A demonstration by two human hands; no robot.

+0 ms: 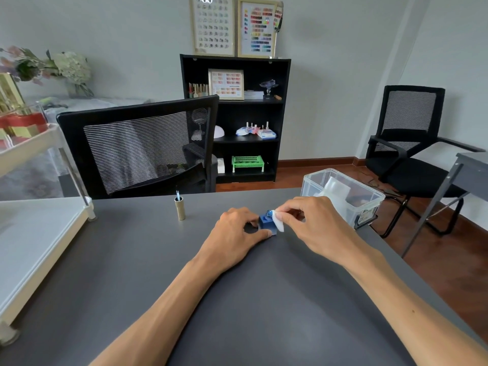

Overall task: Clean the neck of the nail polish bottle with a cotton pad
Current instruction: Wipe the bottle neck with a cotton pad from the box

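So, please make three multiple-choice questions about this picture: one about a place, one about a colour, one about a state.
1. Where does the gold cylindrical cap with its brush stand?
A. inside the clear box
B. on the grey table, left of the hands
C. on the black shelf

2. What colour is the small square nail polish bottle?
A. blue
B. red
C. green

3. What state is the bottle in?
A. capped
B. lying on its side
C. open and upright

Answers:
1 B: the gold cylindrical cap stands on the grey table.
2 A: the small square nail polish bottle is blue.
3 C: its neck is bare, with the white cotton pad against it, pinched by the right hand; the left hand steadies the bottle.
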